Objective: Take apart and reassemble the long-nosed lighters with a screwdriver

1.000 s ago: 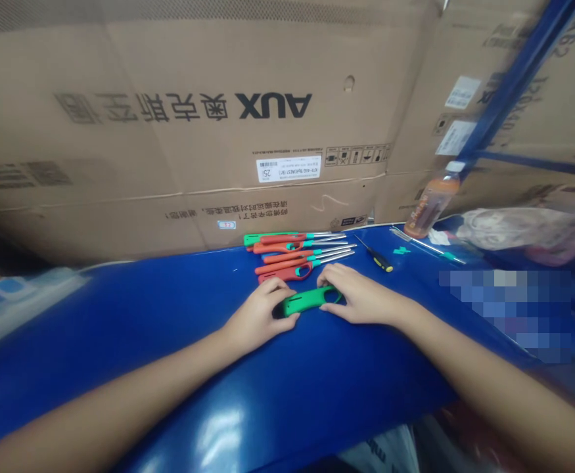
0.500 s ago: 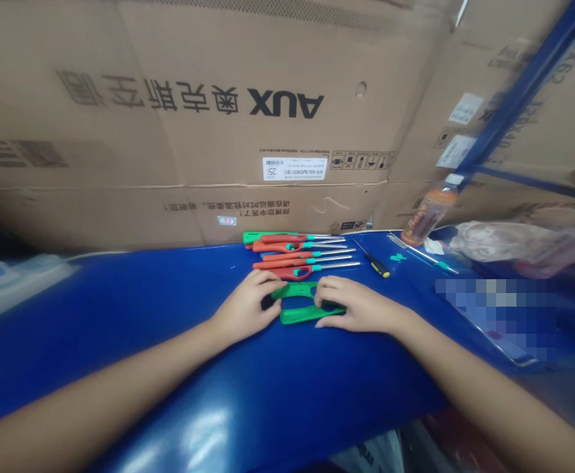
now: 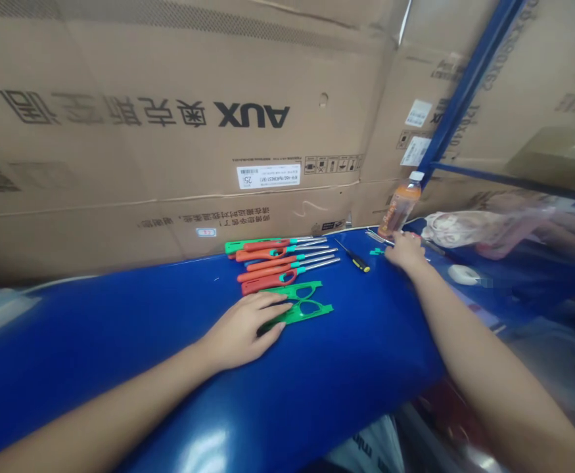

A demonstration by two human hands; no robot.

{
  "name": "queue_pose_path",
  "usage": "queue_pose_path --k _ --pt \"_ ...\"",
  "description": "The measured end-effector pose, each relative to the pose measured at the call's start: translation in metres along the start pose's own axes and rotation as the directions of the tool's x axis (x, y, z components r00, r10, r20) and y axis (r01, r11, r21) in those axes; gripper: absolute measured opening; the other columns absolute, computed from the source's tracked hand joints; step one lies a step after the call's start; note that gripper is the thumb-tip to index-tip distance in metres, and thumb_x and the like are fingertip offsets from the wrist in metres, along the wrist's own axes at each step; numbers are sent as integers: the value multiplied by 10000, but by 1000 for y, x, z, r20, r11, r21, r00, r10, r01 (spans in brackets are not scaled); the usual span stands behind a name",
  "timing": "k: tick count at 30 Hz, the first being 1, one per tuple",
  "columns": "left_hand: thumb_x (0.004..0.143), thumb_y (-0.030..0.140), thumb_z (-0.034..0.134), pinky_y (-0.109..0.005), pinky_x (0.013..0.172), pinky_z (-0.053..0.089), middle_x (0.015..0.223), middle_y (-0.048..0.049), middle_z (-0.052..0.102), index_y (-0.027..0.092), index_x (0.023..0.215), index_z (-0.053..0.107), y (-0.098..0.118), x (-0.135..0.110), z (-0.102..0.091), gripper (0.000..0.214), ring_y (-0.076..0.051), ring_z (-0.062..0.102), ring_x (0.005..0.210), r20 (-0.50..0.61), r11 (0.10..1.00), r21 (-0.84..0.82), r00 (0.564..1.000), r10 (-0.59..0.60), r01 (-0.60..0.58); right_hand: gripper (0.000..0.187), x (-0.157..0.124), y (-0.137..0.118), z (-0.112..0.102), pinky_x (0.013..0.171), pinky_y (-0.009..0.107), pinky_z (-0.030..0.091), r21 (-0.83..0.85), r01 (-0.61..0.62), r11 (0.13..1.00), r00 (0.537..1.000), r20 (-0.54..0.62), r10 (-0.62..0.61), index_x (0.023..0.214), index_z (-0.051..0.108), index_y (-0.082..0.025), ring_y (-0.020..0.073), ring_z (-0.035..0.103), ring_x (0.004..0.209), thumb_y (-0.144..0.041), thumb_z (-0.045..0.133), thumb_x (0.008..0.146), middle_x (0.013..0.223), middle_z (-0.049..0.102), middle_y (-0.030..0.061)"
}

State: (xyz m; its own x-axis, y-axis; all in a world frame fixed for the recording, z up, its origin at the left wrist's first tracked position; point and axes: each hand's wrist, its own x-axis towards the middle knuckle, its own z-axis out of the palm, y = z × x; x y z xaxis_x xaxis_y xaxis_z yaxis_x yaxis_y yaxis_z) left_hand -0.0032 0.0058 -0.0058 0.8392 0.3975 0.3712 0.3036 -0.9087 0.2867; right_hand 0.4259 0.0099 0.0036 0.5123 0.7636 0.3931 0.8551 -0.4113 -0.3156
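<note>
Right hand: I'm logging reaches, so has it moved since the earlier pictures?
Yes, rightward and forward: first at the near left of the black-and-yellow screwdriver, the right hand is now to its right, by the white-capped bottle.

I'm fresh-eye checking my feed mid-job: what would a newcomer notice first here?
First, the row of orange-red lighters with metal stems, mid-table against the blue tabletop. Just nearer lie two bright green pieces, partly under the left hand. Behind everything stands a big carton with upside-down AUX lettering, and an orange bottle stands near the right hand.
</note>
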Motion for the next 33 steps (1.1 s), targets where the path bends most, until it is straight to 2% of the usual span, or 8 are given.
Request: queue_pose_path --k 3,9,12,16,21,26,30,33 --pt "963 316 542 -463 1053 519 1344 -85 656 262 1304 659 -1 0 0 365 -270 611 1245 -6 1000 6 1000 1 -1 499 6 15 6 944 601 443 -50 -107 993 994 16 108 1215 651 -188 397 532 1175 -398 674 763 1195 602 204" --pt "967 333 540 -454 1056 514 1340 -83 657 251 1300 661 -2 0 1 363 -263 607 1245 1 1000 -1 1000 -1 1 300 14 13 14 904 531 480 -71 -176 982 979 90 182 982 721 -146 386 612 1083 -174 690 684 1081 652 202" --pt "967 343 549 -449 1049 519 1322 -80 667 253 1280 674 -3 0 2 349 -260 615 1233 -9 1000 -8 1000 -1 1 297 15 9 11 916 463 491 -14 -125 992 989 77 126 983 714 -115 364 622 1072 -129 639 696 1054 663 209" --pt "955 370 574 -439 1013 545 1284 -76 690 260 1232 704 -4 0 4 325 -261 642 1193 -46 1000 2 999 -10 10 290 12 1 2 999 432 457 113 -14 994 1000 -13 16 1024 681 -89 336 592 1128 -153 536 782 1084 660 217" --pt "918 364 614 -433 977 564 1242 -82 710 248 1206 716 -3 -3 2 326 -265 670 1139 -88 999 28 996 -12 15 283 -3 -23 -7 816 396 536 345 166 924 984 -4 -176 1007 639 -154 246 644 875 -328 441 905 984 697 129" --pt "906 307 625 -414 1018 543 1276 -95 680 216 1279 660 3 -1 2 386 -249 648 1171 -197 997 -62 979 -58 47 359 -35 -66 -16 785 333 533 539 367 758 881 62 -470 960 663 -213 200 646 864 -520 478 931 968 709 61" --pt "943 317 599 -395 1007 540 1231 -92 698 199 1228 679 7 4 4 319 -229 663 1128 -271 963 -209 937 -222 168 311 -65 -98 -27 790 337 502 653 500 569 721 50 -691 931 673 -206 192 624 866 -464 503 969 938 674 63" --pt "965 353 567 -421 1020 521 1214 -91 714 200 1222 690 9 9 5 323 -244 658 1139 -262 923 -310 913 -312 227 255 -85 -111 -33 817 341 492 708 497 502 655 73 -752 964 663 -204 184 619 885 -405 509 989 954 673 60"
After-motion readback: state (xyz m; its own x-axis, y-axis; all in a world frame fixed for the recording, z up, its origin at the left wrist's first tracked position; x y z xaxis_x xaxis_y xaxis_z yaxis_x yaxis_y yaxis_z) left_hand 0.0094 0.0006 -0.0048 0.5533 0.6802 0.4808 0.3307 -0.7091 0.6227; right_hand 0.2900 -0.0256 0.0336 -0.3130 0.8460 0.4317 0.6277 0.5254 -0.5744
